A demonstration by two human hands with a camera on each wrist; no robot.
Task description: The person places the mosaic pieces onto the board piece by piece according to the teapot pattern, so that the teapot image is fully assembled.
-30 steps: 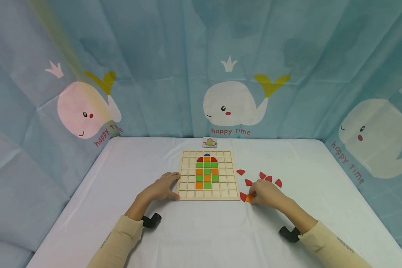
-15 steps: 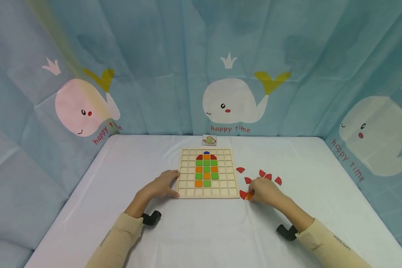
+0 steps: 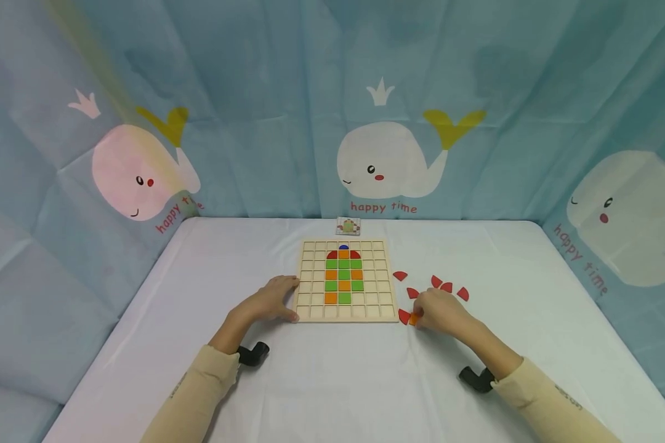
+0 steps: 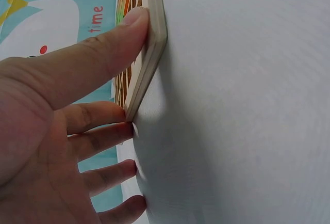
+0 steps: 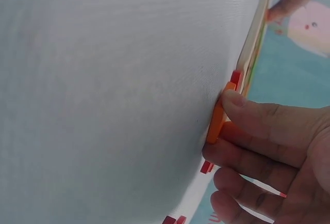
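A wooden grid board (image 3: 317,312) lies on the table, with green, orange, red and blue pieces set in its middle columns. My left hand (image 3: 270,301) is at the board's left side. In the left wrist view its thumb (image 4: 135,18) rests on the rim near the corner, and its other fingers spread loosely along the edge and table. Right of the board, my right hand (image 3: 442,314) pinches an orange square tile (image 5: 217,118) between thumb and fingers, low over the tablecloth. A red quarter-round piece (image 3: 403,316) lies just left of that tile.
Several more red quarter-round pieces, among them one near the board (image 3: 400,275) and one farther right (image 3: 463,293), lie around the right hand. A small picture card (image 3: 348,226) sits behind the board. Blue whale-print curtains (image 3: 255,154) enclose the white-covered table.
The head view has tilted slightly, so everything sits a little higher in it. Both hands keep nearly the same places, the right one still at the orange tile.
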